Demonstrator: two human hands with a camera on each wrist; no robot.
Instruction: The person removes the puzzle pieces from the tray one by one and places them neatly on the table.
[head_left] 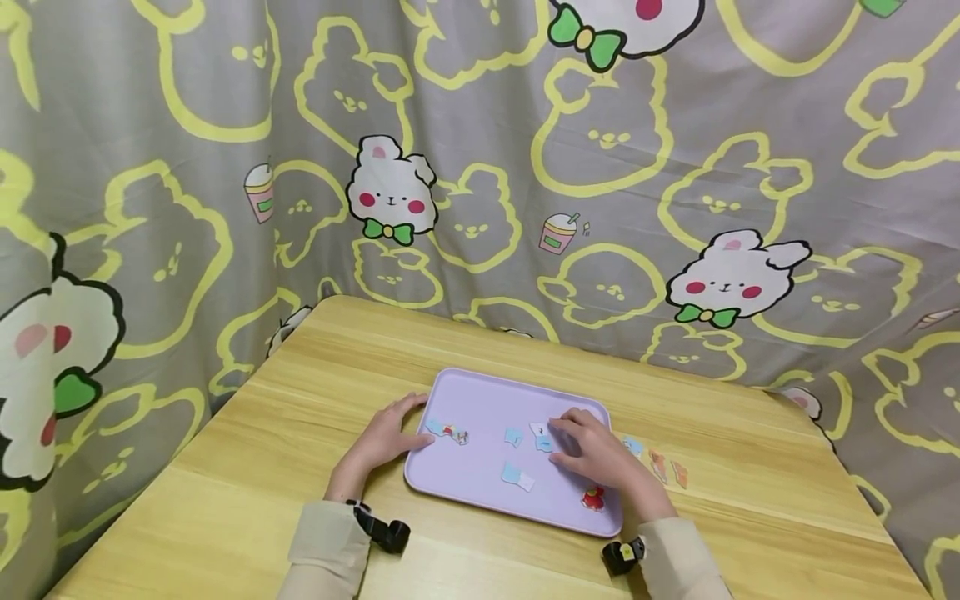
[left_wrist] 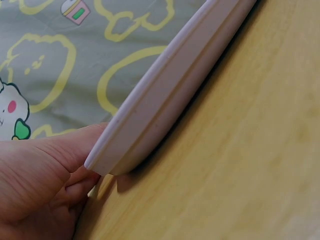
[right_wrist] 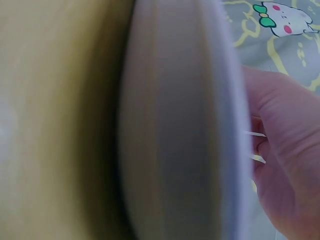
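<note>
A lilac tray (head_left: 480, 392) lies on the wooden table. My left hand (head_left: 386, 433) grips its left rim, thumb over the edge and fingers outside, by a joined strip of small picture puzzle pieces (head_left: 450, 431). My right hand (head_left: 596, 450) is over the tray's right part, thumb and index finger apart, fingertips right at a pair of white and blue pieces (head_left: 542, 439). Left of that pair lies a single blue piece (head_left: 513, 437). Nearer me is a blue-and-white pair (head_left: 517, 477). A red piece (head_left: 593, 498) sits by the near right corner. The tray's side hides the pieces in both wrist views.
Right of the tray, on the table (head_left: 750, 500), lie a blue piece (head_left: 632, 446) and two orange pieces (head_left: 657, 467), partly beside my right forearm. A patterned grey curtain (head_left: 480, 292) hangs along the table's back and left sides.
</note>
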